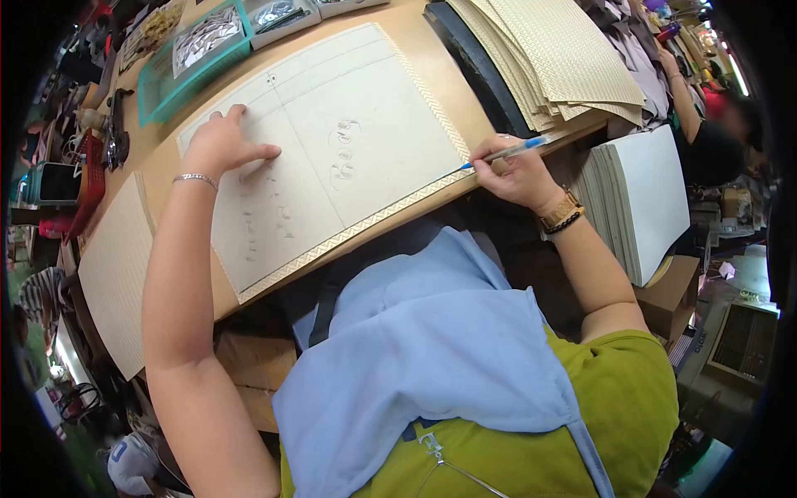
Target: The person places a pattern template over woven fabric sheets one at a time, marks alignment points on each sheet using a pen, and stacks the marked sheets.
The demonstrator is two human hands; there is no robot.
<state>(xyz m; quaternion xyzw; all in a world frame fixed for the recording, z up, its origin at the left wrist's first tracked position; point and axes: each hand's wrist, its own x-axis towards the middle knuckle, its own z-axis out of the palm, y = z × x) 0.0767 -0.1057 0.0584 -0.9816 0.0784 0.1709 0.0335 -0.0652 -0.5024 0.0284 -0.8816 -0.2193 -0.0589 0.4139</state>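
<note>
A pale template sheet (374,108) with pencilled lines and handwriting lies on a patterned cream sheet (349,234), whose zigzag border shows along the near and right edges. My left hand (224,143) rests on the template's left part, thumb and fingers apart, pressing it flat. At the right corner my right hand (516,173) grips a blue-tipped pen (519,150). The pen's point touches the patterned border right beside the template's edge.
A teal basket (154,95) of small parts stands at the back left. Patterned sheets (573,58) are stacked at the back right, and a thick white stack (643,191) sits right of the table. A co-worker's arm (682,95) shows at far right.
</note>
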